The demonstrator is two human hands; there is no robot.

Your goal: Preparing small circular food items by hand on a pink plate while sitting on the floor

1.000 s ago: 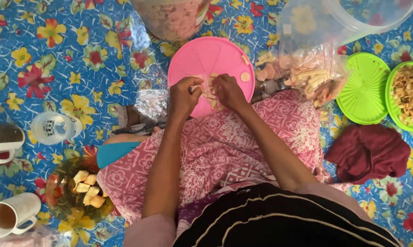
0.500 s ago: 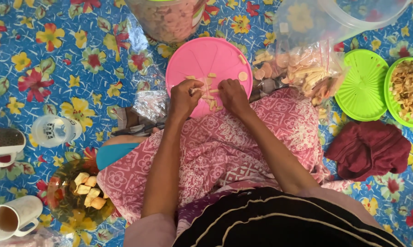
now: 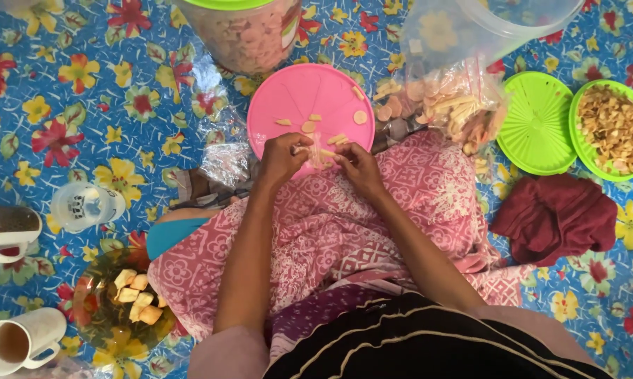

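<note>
Packing step, I judge: left hand [image 3: 283,158] and right hand [image 3: 355,163] clamped on small clear bag [image 3: 318,152] over pink lid [image 3: 309,105]; next needs pinching it steady.

Your left hand [image 3: 283,158] and right hand [image 3: 357,163] now sit lower on the pink lid [image 3: 299,95], at its near edge above your lap, where a second ago they worked closer to its middle. Between your fingertips a small clear packet of snack pieces [image 3: 319,153] now shows, stretched from hand to hand; earlier it was hard to make out, so it may simply have been hidden. More of the lid lies bare, with loose chips [image 3: 309,126] showing beyond your knuckles. Your view has tipped down a little
</note>
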